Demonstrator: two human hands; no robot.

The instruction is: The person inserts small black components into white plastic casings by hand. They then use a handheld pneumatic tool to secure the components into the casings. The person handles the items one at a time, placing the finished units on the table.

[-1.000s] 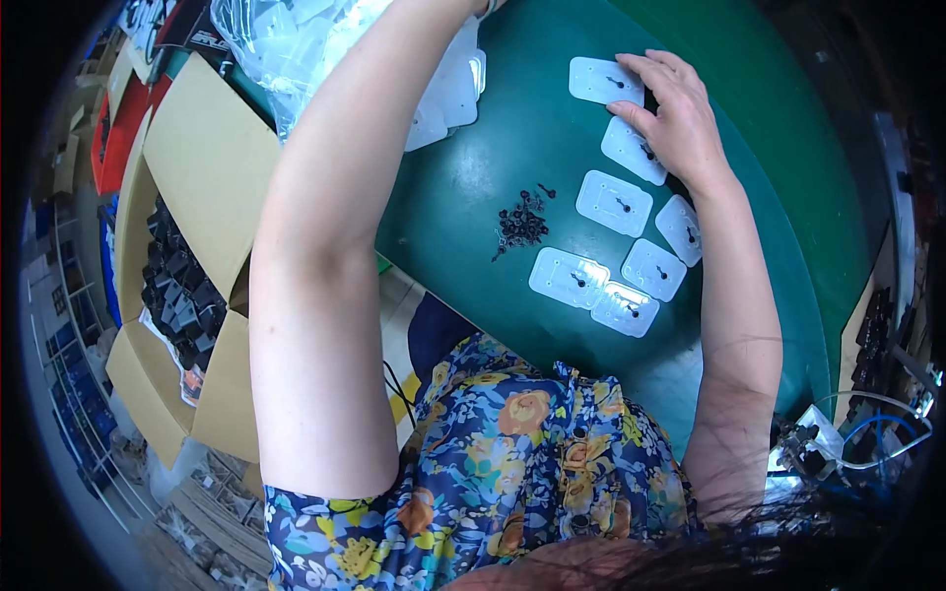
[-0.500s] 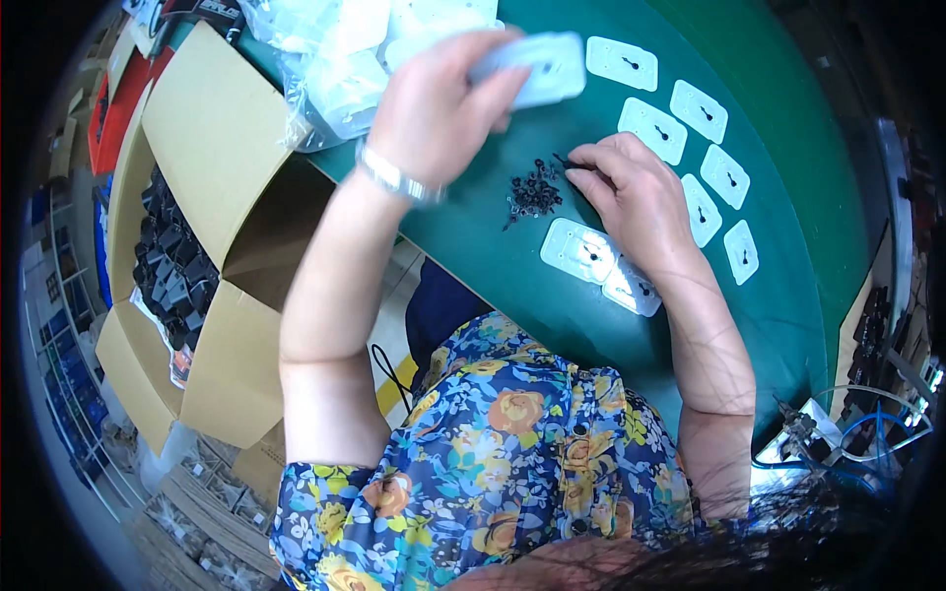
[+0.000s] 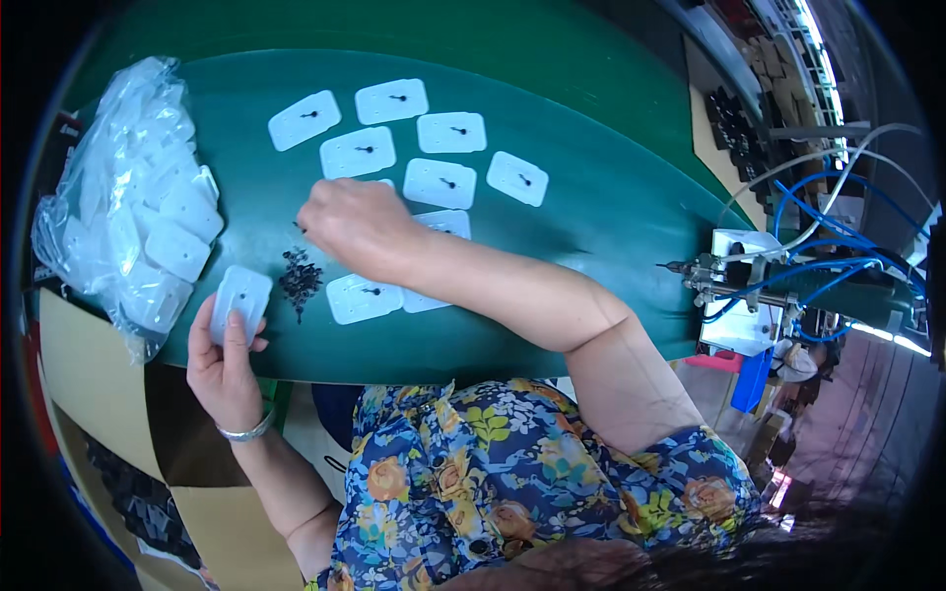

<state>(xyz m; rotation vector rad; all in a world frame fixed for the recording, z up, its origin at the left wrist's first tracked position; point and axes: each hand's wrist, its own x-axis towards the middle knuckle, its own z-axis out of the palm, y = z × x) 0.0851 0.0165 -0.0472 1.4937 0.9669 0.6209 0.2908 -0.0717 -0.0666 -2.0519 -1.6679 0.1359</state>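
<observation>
Gathering: my left hand holds a white plate, nine o'clock; my right hand, ten, pinches a dark piece; aligning likely needed.

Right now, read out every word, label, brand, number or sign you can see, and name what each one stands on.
No text can be read.
White plate in the left hand: no lettering visible.
Clear bag: none legible.
Cardboard box: none legible on its flaps.
Goods at the upper right: too small and blurred to tell.
</observation>
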